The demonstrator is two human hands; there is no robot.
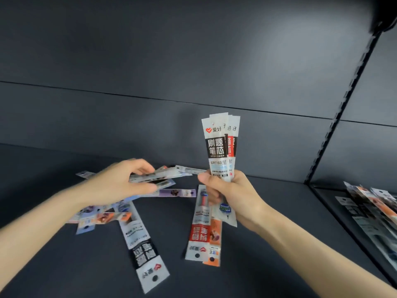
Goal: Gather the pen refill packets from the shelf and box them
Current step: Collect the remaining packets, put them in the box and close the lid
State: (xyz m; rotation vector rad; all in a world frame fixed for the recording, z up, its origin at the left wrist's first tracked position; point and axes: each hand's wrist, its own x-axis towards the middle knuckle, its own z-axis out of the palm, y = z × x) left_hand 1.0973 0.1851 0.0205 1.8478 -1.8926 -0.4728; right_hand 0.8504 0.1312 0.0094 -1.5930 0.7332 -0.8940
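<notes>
The right hand (pixel 234 198) is curled round the lower end of a bundle of pen refill packets (pixel 219 147) and holds it upright above the dark shelf (pixel 268 244). The bundle is fanned slightly at the top, with a black-and-white packet in front and a red one behind it. Left of the bundle, the left hand (pixel 120 183) pinches a few more packets (pixel 156 176) between thumb and fingers; they lie roughly level and point toward the bundle. The hand is blurred.

Loose packets lie flat on the shelf. Just below the bundle are a red-and-white packet (pixel 198 229) and an orange packet (pixel 214 237), side by side and overlapping. Further left of the bundle lie a long black-and-white packet (pixel 141 246), a purple packet (pixel 171 192) and a jumbled heap (pixel 101 218) under the left forearm.

Right of the bundle, beyond a slotted upright (pixel 343 104), the neighbouring bay holds another overlapping pile of packets (pixel 369 211).
</notes>
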